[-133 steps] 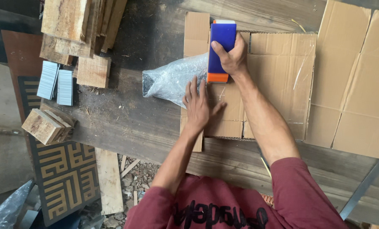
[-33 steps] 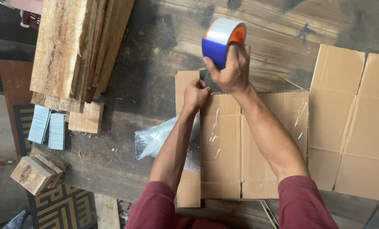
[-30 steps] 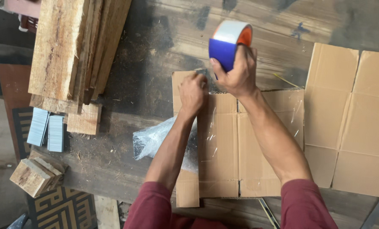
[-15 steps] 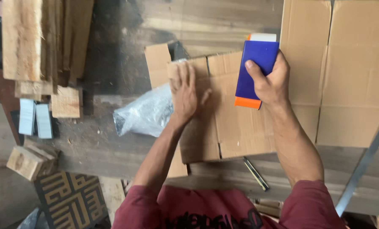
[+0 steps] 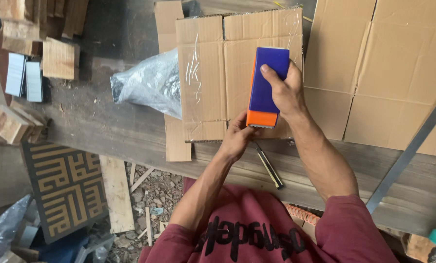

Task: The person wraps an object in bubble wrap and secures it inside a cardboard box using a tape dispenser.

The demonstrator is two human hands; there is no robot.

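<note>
Rough dark wooden planks make up the surface (image 5: 101, 126), with rubble on the floor beyond its near edge. Toward the middle lies a flattened brown cardboard box (image 5: 213, 73), strips of clear tape shining across its flaps. The right hand (image 5: 286, 92) wraps its grip firmly around a blue and orange plastic tape dispenser (image 5: 266, 87), held against the box with the orange toothed end toward the near edge. The left hand (image 5: 237, 139) presses its fingers on the box's near edge, just beside that end, pinching nothing I can make out. A crumpled clear plastic bag (image 5: 147, 83) sticks out from the box's left side. More flat cardboard sheets (image 5: 398, 63) lie to the right.
</note>
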